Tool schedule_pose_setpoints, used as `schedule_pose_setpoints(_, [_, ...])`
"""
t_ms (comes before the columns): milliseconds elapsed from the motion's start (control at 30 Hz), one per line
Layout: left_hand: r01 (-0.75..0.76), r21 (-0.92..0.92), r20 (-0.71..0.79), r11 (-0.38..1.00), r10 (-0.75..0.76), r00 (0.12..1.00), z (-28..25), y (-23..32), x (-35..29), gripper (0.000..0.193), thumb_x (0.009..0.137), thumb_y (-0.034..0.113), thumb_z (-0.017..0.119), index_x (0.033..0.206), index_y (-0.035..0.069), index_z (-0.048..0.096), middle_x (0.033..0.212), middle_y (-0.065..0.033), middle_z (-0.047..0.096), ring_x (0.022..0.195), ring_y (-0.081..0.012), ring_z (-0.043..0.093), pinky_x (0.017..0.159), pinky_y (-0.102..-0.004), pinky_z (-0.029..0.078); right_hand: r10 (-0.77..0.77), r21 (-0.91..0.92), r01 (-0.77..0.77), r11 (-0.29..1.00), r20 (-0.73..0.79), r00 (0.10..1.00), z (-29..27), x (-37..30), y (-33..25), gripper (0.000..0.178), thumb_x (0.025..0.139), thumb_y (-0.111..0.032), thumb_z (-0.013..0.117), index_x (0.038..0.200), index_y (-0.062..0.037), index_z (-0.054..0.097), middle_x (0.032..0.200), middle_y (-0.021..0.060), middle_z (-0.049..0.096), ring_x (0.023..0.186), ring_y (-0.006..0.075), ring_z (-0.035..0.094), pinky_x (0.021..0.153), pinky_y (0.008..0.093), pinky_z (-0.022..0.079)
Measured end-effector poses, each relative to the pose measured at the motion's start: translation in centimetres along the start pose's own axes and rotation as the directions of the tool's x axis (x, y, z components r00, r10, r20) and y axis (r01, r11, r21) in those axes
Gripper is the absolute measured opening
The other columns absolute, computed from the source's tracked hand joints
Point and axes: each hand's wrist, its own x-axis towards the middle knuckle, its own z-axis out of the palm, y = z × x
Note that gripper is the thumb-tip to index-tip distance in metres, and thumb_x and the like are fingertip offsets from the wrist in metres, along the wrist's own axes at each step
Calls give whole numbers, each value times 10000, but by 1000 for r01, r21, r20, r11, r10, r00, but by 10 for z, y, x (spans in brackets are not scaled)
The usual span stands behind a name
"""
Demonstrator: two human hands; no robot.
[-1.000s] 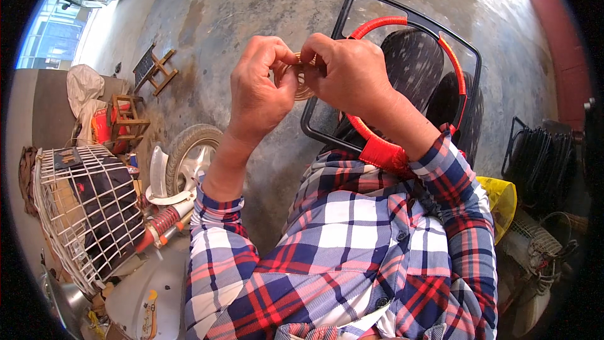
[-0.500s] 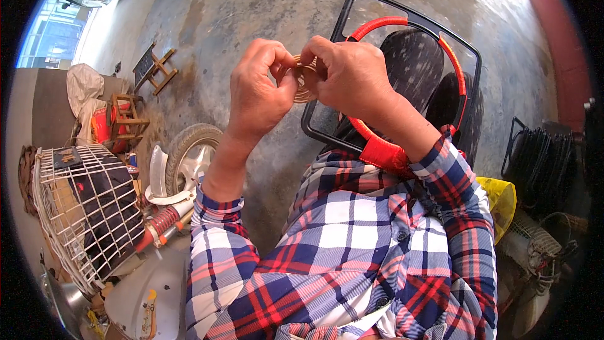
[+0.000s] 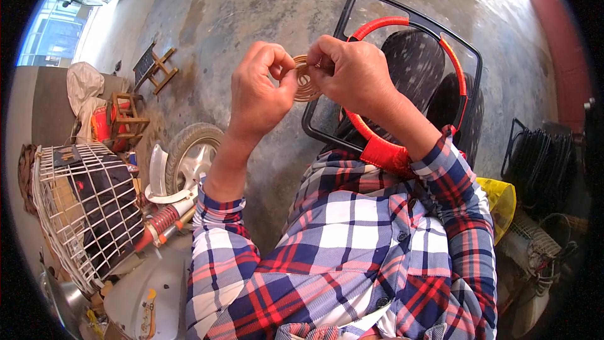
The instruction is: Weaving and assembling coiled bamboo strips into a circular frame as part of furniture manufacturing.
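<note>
Between my two hands is a small flat coil [image 3: 307, 92] of tan strand wound in rings. My left hand [image 3: 260, 91] pinches its left side, thumb and forefinger closed on the rim. At the upper right of the coil, the fingers of my right hand [image 3: 352, 74] are pinched together on it; the fingertips are partly hidden. Across my lap lies a black rectangular frame [image 3: 412, 7] with rounded corners. Inside it a round hoop is wrapped in red cord [image 3: 381, 23], with a bare dark stretch at the top. My right forearm passes over the hoop.
On the left stand a white wire basket [image 3: 88, 204] with dark cloth inside, a wheel [image 3: 196, 158] and small wooden stools [image 3: 165, 70]. At the right are a stack of black frames [image 3: 542, 160] and a yellow bag [image 3: 497, 204]. The floor is concrete.
My right hand's fingers have shifted slightly up, and more of the coil's centre shows. My left hand stays nearly in place, still pinching the coil.
</note>
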Motion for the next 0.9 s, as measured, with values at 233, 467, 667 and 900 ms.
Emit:
schedule_pose_setpoints(233, [-4,7,7,1000,4,1000,2,4,6,190,720,-70,694,842,47,606,841,-57,606,668,-164,576,634,-299,491,-97,-139,93,986,-27,995,-2,4,-9,190,768,-279,741,869,-130,681,699,99,693,680,334,698,623,453,537])
schedule_pose_setpoints(467, [-92,-63,-28,994,91,995,1,-5,1,186,748,-73,682,879,37,607,871,-75,614,706,-164,616,643,-297,509,-24,63,23,998,8,1000,0,4,1,194,761,-281,747,864,-128,684,698,94,695,677,328,701,622,454,539])
schedule_pose_setpoints(667, [89,-234,39,968,-82,996,5,-5,1,188,766,-113,637,902,13,610,887,-55,609,743,-121,643,681,-252,528,-75,-59,73,996,-21,997,-1,3,-6,162,766,-263,739,836,-126,690,711,91,703,686,324,705,632,436,552])
schedule_pose_setpoints(900, [61,-235,45,970,-52,998,0,-7,3,182,789,-100,648,917,22,610,908,-27,616,753,-81,611,679,-235,504,-9,66,9,998,1,1000,-5,8,-3,155,758,-257,743,826,-124,701,727,89,710,692,312,711,636,420,555])
